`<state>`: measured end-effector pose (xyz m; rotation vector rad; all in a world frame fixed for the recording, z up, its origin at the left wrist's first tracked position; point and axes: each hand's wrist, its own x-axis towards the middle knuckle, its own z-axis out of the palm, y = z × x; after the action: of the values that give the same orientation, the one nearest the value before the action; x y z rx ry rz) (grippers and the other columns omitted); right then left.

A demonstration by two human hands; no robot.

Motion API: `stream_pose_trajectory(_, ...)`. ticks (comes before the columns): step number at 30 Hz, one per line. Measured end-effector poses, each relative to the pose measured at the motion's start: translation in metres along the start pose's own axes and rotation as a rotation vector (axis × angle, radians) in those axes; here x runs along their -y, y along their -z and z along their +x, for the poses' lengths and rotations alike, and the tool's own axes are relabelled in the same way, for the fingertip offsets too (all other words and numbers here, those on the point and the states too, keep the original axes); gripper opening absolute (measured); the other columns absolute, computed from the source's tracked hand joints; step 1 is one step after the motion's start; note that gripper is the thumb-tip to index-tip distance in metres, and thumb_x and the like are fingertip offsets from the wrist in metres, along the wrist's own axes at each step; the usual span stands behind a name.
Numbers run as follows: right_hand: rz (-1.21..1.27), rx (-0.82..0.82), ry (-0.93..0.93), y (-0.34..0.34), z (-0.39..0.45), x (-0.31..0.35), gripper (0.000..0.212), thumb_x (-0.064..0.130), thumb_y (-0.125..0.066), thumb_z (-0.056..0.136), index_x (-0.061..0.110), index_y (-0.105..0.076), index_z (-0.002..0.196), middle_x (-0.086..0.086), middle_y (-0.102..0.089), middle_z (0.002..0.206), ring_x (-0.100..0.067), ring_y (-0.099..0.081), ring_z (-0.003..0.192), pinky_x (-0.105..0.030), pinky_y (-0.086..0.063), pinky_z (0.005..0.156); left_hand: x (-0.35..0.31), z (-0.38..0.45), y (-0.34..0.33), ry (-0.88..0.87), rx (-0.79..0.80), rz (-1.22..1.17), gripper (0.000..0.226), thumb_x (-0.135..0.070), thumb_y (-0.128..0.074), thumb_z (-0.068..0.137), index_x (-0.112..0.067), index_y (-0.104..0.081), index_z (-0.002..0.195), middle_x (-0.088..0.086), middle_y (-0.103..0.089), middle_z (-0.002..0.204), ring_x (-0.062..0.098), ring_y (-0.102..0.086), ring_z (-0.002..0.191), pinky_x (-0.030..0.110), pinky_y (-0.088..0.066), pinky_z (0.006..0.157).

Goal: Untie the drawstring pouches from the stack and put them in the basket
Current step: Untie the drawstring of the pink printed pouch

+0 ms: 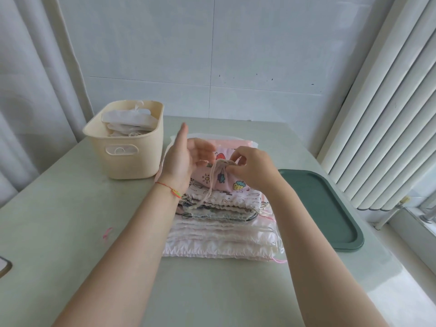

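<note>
Head cam looks down on a pale green table [70, 208] with a stack of drawstring pouches [221, 223] sitting right in the middle. It's mostly pinkish and white ruched fabric, with a couple of darker cords poking out at the sides.

On top of the stack is a small pink pouch [212, 175] printed with strawberries, a sun and other little doodles. Its neck is bunched up tight and the drawstring [210, 185] dangles off it toward the near edge of the stack.

The right hand [252, 168] has its fingers curled in and is pinching the gathered neck of that pouch. The left hand [184, 159] is just beside the neck, palm turned toward the pouch with the fingers mostly straight and loose. Its fingertips are near the cord, but whether they actually touch it, can't tell. There's a thin red bracelet [168, 188] on that wrist.

The cream basket [132, 152] stands left of the stack, near the back of the table, and it already has some pale pouches and white stuff piled inside. A dark green tray [330, 213] lies to the right of the stack. A scrap of pink string [107, 233] sits on the table on the near left.
</note>
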<state>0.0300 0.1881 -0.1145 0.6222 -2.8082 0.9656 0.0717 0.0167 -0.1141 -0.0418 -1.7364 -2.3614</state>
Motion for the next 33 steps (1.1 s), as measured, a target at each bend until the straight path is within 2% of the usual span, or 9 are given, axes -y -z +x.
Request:
stream_pose_trajectory(4, 0.019, -0.01, 0.011, -0.002, 0.0, 0.0, 0.013, 0.027, -0.07, 0.085, 0.019, -0.064, 0.093, 0.001, -0.061, 0.072, -0.012, -0.049, 0.055, -0.026, -0.041, 0.053, 0.015, 0.005, 0.004, -0.014, -0.141, 0.521, 0.026, -0.029, -0.063, 0.09, -0.017, -0.072, 0.069, -0.002, -0.07, 0.068, 0.014, -0.062, 0.065, 0.028, -0.05, 0.06)
stream_pose_trajectory(9, 0.052, -0.033, 0.014, -0.003, 0.001, 0.001, 0.007, 0.027, -0.07, 0.084, 0.025, -0.064, 0.087, 0.004, -0.055, 0.063, -0.013, -0.047, 0.053, -0.027, -0.039, 0.053, 0.019, 0.001, 0.0, -0.013, -0.123, 0.798, 0.022, -0.04, -0.075, 0.081, -0.018, -0.072, 0.082, -0.007, -0.07, 0.077, 0.01, -0.063, 0.073, 0.023, -0.048, 0.068)
stream_pose_trajectory(13, 0.049, -0.024, 0.021, 0.0, 0.001, 0.001, 0.005, 0.022, -0.067, 0.087, 0.027, -0.065, 0.089, 0.006, -0.052, 0.061, -0.012, -0.044, 0.052, -0.025, -0.038, 0.051, 0.02, 0.004, 0.003, 0.056, -0.078, 0.603, 0.017, -0.018, -0.062, 0.092, -0.013, -0.069, 0.077, -0.001, -0.07, 0.066, 0.025, -0.067, 0.072, 0.034, -0.052, 0.073)
stream_pose_trajectory(16, 0.083, -0.033, 0.035, 0.0, 0.001, 0.003, 0.005, 0.021, -0.064, 0.09, 0.022, -0.068, 0.093, 0.003, -0.055, 0.065, -0.01, -0.043, 0.052, -0.02, -0.035, 0.047, 0.02, 0.004, 0.003, 0.174, -0.03, 0.445, 0.02, -0.013, -0.051, 0.099, -0.011, -0.058, 0.08, -0.001, -0.045, 0.055, 0.014, -0.042, 0.042, 0.024, -0.037, 0.048)
stream_pose_trajectory(19, 0.172, -0.076, 0.019, 0.002, 0.001, 0.002, 0.002, 0.018, -0.067, 0.087, 0.018, -0.065, 0.087, 0.004, -0.053, 0.061, -0.008, -0.042, 0.051, -0.02, -0.034, 0.048, 0.018, 0.005, 0.005, 0.206, -0.064, 0.546, 0.019, -0.018, -0.054, 0.098, -0.015, -0.06, 0.081, -0.004, -0.037, 0.053, 0.009, -0.027, 0.04, 0.015, -0.022, 0.036)
stream_pose_trajectory(22, 0.178, -0.117, -0.007, 0.001, 0.001, 0.002, 0.005, 0.015, -0.066, 0.084, 0.017, -0.062, 0.083, 0.005, -0.05, 0.055, -0.008, -0.04, 0.046, -0.022, -0.032, 0.048, 0.018, 0.005, 0.002, 0.127, -0.099, 0.626, 0.016, -0.02, -0.059, 0.096, -0.012, -0.065, 0.083, -0.012, -0.047, 0.048, 0.009, -0.034, 0.046, 0.016, -0.026, 0.04)
stream_pose_trajectory(25, 0.158, -0.128, -0.021, -0.001, 0.002, 0.003, 0.007, 0.013, -0.063, 0.083, 0.019, -0.061, 0.081, 0.006, -0.048, 0.053, -0.009, -0.039, 0.045, -0.022, -0.031, 0.047, 0.017, 0.004, 0.0, 0.043, -0.145, 0.658, 0.014, -0.025, -0.067, 0.09, -0.014, -0.07, 0.082, -0.01, -0.062, 0.068, 0.001, -0.049, 0.06, 0.017, -0.036, 0.054)
stream_pose_trajectory(29, 0.106, -0.103, -0.024, -0.001, 0.001, 0.004, 0.012, 0.012, -0.062, 0.084, 0.023, -0.062, 0.081, 0.01, -0.047, 0.053, -0.008, -0.04, 0.045, -0.022, -0.031, 0.046, 0.013, 0.003, 0.001, 0.035, -0.122, 0.472, 0.035, -0.029, -0.071, 0.086, -0.017, -0.057, 0.056, -0.01, -0.045, 0.043, 0.007, -0.035, 0.039, 0.02, -0.029, 0.045)
stream_pose_trajectory(33, 0.061, -0.092, -0.019, -0.004, 0.001, 0.009, 0.009, 0.014, -0.063, 0.085, 0.023, -0.063, 0.082, 0.011, -0.048, 0.056, -0.006, -0.042, 0.048, -0.021, -0.031, 0.047, 0.012, 0.0, -0.003, -0.032, -0.003, 0.411, 0.021, -0.026, -0.064, 0.093, -0.013, -0.072, 0.078, 0.005, -0.045, 0.046, 0.013, -0.039, 0.042, 0.019, -0.036, 0.046)
